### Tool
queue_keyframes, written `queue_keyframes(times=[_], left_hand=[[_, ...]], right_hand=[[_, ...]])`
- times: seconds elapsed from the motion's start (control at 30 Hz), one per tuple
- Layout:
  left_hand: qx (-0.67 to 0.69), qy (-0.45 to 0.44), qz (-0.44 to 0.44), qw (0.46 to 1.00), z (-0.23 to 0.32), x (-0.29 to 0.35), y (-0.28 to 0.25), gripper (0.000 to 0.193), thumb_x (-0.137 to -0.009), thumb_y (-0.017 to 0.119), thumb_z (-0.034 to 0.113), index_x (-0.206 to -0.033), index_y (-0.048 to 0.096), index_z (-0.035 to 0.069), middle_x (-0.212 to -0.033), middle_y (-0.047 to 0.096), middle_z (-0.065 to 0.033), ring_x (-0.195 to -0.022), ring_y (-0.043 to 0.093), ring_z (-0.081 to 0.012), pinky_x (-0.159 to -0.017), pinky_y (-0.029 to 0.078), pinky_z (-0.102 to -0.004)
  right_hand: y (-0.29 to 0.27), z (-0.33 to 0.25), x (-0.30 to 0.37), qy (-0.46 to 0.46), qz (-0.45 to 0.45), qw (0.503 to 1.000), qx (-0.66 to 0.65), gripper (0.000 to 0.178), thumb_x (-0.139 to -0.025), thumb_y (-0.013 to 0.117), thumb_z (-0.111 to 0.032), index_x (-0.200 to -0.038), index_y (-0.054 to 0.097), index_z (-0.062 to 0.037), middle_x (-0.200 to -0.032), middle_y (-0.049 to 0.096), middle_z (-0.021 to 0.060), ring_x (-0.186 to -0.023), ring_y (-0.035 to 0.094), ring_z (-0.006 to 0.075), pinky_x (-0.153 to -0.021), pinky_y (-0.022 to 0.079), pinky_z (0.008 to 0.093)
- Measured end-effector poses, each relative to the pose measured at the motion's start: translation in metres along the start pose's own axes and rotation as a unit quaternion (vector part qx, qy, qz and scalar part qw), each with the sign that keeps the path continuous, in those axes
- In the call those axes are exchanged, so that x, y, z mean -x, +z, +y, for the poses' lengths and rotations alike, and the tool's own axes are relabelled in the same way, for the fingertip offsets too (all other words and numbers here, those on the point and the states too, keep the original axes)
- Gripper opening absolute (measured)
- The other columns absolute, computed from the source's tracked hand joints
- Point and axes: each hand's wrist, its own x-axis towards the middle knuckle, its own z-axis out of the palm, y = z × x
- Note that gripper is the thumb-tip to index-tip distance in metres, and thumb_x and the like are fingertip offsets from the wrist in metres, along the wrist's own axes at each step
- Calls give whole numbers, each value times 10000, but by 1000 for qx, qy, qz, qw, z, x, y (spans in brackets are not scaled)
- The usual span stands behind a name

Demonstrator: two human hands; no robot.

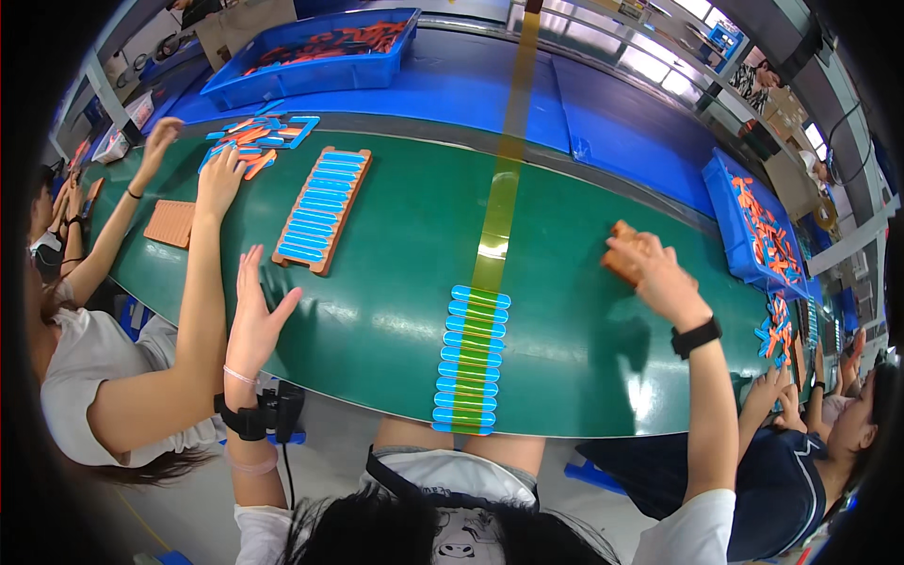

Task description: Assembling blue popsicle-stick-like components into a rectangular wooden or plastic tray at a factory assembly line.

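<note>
My left hand point(256, 315) is raised over the left part of the green table, thumb and fingers apart, holding nothing. Nearest to it is a brown slotted tray point(354, 182) filled with a column of blue strips. On the right, my right hand point(665, 282) grips a brown piece with a notched end point(618, 267); my fingers hide much of its shape. Between my hands, a column of blue rounded strips point(455, 371) lies at the table's front edge. A band of yellow clear tape point(497, 209) runs over them and away across the table.
A co-worker's hand point(222, 179) touches a pile of loose orange and blue strips point(252, 141) at left, near another brown tray point(169, 222). Blue bins stand at far left point(311, 87) and right point(744, 268). Another person's hands point(770, 391) work at right.
</note>
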Motion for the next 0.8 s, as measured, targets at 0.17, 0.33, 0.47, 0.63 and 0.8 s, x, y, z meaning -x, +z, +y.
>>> queue_keyframes(times=[0.17,0.33,0.47,0.63,0.8], left_hand=[[-67,-14,-14,998,-26,-10,5,654,-777,611,230,-1281,271,-10,-1364,232,-171,-1294,139,-289,-1030,182,-359],[-66,19,-28,997,-30,-22,5,542,-777,610,207,-1239,382,40,-1351,281,-143,-1285,178,-278,-1020,201,-363],[-25,9,25,999,-24,-29,7,415,-744,638,146,-1131,521,51,-1303,364,-155,-1265,236,-293,-993,254,-378],[-115,50,81,989,0,-14,23,327,-722,646,113,-1035,587,37,-1218,459,-139,-1240,272,-314,-976,284,-391],[-60,84,95,990,43,17,52,337,-679,669,67,-1002,589,19,-1208,466,-150,-1227,282,-336,-960,303,-409]], right_hand=[[7,31,-28,-11,166,985,50,645,-667,491,78,-1250,388,-180,-1194,406,131,-947,470,341,-810,432,410],[9,-57,-26,-131,119,969,-170,320,-786,561,-282,-952,548,-8,-990,495,166,-917,479,327,-757,433,373],[7,-126,-11,-60,-65,947,-310,462,-815,501,-427,-774,598,23,-843,565,190,-765,560,319,-678,453,392],[1,-150,-12,-16,-142,878,-458,406,-828,523,-339,-839,596,60,-731,598,123,-667,567,181,-596,429,313],[-4,-149,17,-18,-112,719,-686,280,-849,532,-230,-907,579,41,-791,605,51,-698,533,66,-613,422,224]])
